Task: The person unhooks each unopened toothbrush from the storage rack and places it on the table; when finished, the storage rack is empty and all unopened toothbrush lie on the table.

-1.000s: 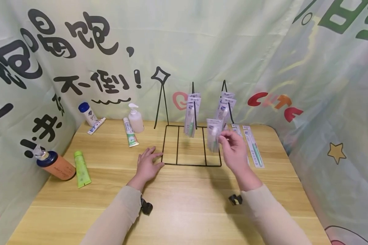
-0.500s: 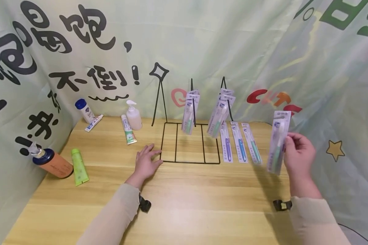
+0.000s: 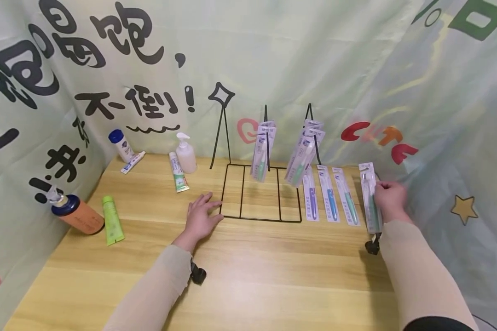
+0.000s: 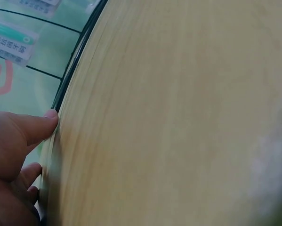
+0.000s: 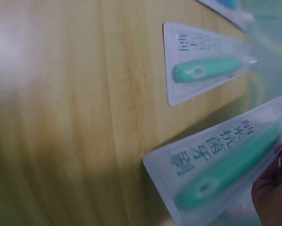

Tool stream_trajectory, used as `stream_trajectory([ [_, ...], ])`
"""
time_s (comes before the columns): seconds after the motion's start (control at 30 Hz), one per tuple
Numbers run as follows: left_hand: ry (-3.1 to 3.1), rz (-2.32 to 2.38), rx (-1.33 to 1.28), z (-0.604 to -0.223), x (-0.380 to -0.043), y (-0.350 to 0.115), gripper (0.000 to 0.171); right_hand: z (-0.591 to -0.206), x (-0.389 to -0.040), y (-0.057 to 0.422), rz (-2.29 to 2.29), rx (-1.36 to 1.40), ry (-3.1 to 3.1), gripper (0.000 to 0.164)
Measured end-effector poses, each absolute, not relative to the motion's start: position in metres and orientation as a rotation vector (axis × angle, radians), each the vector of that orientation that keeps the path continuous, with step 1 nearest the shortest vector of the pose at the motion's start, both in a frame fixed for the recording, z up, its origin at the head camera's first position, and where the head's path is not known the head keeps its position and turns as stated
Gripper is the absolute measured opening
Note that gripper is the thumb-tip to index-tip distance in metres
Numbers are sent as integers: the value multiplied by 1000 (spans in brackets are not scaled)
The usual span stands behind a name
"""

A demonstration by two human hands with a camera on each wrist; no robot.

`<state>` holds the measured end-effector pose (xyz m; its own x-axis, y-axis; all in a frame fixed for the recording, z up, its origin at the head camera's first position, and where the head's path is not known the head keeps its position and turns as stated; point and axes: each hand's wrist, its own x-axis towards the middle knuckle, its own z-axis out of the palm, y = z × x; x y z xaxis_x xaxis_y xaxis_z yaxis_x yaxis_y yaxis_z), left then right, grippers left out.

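My right hand (image 3: 391, 198) pinches the right edge of a packaged toothbrush (image 3: 368, 195) with a green handle, at the right side of the table. Large in the right wrist view, the same pack tilts over the wood, one corner low near the surface. My left hand (image 3: 200, 217) touches the front left corner of a black wire rack (image 3: 269, 220), thumb against the wire and fingers spread. Packaged toothbrushes hang from two of its hooks, a middle group (image 3: 263, 154) and a right group (image 3: 304, 158). The left hook (image 3: 221, 133) bears no pack.
Between rack and right hand lie a purple toothbrush pack (image 3: 311, 195), a blue one (image 3: 328, 195) and a green one (image 3: 346, 197). Leftward stand a pump bottle (image 3: 186, 156), toothpaste tube (image 3: 178, 172), green tube (image 3: 113, 220), orange bottle (image 3: 80, 218) and blue-capped bottle (image 3: 121, 145).
My right hand has carried the toothbrush pack from the rack's right hook to the table's right side and lowered it beside the lying packs. The left hand stays at the rack's corner.
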<state>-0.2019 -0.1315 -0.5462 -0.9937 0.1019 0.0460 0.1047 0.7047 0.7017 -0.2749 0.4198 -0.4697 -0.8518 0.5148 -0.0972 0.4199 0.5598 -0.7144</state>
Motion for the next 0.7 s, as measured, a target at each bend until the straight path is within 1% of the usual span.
stream_trajectory([
  [0.23,-2908,-1180,-187,-546,-204,-131,47,-478,-290,422,1110,-842,-2744,44],
  [0.47,-2902,-1179,-208,-546,-207,-132,47,-482,-295,420,1022,-783,-2737,43],
  [0.7,-2905,-1173,-184,-549,-206,-133,47,-480,-297,408,1049,-727,-2743,53],
])
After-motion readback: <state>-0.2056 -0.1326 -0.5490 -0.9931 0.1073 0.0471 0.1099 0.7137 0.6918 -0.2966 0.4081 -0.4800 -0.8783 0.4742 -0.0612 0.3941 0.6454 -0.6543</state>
